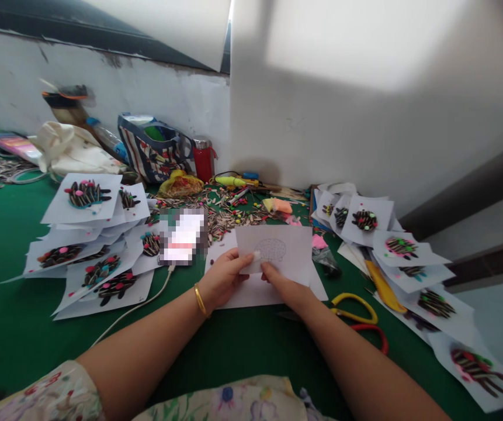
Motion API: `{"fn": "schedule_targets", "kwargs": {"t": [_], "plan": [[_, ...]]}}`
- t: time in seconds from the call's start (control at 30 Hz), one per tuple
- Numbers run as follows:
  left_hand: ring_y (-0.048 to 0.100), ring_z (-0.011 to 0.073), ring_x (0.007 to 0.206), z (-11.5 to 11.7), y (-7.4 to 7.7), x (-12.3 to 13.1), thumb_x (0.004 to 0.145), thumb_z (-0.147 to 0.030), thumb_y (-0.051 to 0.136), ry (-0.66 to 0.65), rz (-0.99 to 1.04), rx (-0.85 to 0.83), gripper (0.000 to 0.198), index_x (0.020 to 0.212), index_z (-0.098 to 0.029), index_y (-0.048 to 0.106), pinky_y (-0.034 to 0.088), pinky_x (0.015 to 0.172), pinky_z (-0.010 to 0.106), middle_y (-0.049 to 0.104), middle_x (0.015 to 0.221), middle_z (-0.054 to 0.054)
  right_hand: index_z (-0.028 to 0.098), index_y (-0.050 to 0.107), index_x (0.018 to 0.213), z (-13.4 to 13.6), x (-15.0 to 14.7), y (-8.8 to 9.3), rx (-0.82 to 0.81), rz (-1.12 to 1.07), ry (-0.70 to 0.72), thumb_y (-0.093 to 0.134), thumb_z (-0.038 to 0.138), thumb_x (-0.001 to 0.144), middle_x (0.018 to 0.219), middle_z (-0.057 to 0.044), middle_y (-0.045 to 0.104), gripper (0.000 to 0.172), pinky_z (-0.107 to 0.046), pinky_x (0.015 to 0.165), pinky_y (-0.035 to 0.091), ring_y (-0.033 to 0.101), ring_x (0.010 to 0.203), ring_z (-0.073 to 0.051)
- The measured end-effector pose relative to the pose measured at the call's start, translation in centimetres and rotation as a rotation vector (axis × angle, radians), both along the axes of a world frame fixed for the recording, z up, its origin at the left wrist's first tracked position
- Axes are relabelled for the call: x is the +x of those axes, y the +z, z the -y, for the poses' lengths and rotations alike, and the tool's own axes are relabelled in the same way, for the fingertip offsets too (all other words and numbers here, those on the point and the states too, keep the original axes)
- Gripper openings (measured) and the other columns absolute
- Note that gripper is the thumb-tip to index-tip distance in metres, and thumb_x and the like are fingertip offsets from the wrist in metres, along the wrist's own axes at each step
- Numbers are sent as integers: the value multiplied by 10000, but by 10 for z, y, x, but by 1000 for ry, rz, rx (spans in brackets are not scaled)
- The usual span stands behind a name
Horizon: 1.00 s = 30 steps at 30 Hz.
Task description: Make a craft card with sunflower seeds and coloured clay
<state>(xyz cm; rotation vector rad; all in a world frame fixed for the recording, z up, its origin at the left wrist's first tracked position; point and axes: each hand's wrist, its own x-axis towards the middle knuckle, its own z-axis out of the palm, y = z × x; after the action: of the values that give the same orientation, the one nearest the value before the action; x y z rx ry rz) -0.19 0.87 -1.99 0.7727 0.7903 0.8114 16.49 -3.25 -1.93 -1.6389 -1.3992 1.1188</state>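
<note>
A white paper card with a drawn outline of a rounded, patterned shape is held up between my two hands. My left hand grips its left edge, thumb in front and fingers curled behind. My right hand pinches the lower edge, its other fingers mostly hidden. A small pale piece shows at my left thumb tip; I cannot tell what it is. Below the card, more white paper lies on the green tabletop.
Cards with seed-and-pompom animals stand stacked at left and right. Loose sunflower seeds lie behind the card. A charging phone is left of it. Scissors rest by my right forearm. A red flask stands behind.
</note>
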Motion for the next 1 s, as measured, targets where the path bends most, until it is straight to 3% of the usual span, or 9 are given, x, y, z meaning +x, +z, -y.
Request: {"fn": "schedule_targets", "kwargs": {"t": [0.27, 0.53, 0.77, 1.0], "plan": [[634, 176, 849, -5, 2, -6, 732, -369, 754, -41, -13, -12, 362, 1055, -218, 694, 424, 679, 251, 713, 1039, 70, 212, 661, 731, 2, -2, 4, -21, 20, -18, 560, 585, 816, 763, -43, 684, 397, -360, 843, 491, 630, 761, -205], [667, 259, 927, -8, 0, -7, 707, -333, 790, -142, 88, 83, 434, 1079, -133, 692, 468, 879, 392, 715, 1065, 146, 217, 671, 720, 5, -4, 6, -4, 32, -34, 567, 530, 817, 774, -47, 696, 343, -356, 854, 503, 648, 784, -211], [661, 213, 868, -8, -1, -7, 778, -432, 715, -82, -41, 90, 384, 1065, -177, 699, 482, 713, 286, 723, 1018, 107, 219, 678, 721, 3, -3, 4, -6, 55, -44, 564, 551, 811, 775, -47, 700, 362, -374, 868, 499, 650, 793, -221], [670, 229, 881, -6, -1, -5, 722, -391, 772, -104, 4, 122, 387, 1030, -164, 715, 489, 831, 347, 732, 1006, 107, 238, 687, 777, 4, -5, 3, -4, 36, -49, 580, 534, 810, 810, -44, 709, 316, -373, 867, 498, 655, 815, -225]]}}
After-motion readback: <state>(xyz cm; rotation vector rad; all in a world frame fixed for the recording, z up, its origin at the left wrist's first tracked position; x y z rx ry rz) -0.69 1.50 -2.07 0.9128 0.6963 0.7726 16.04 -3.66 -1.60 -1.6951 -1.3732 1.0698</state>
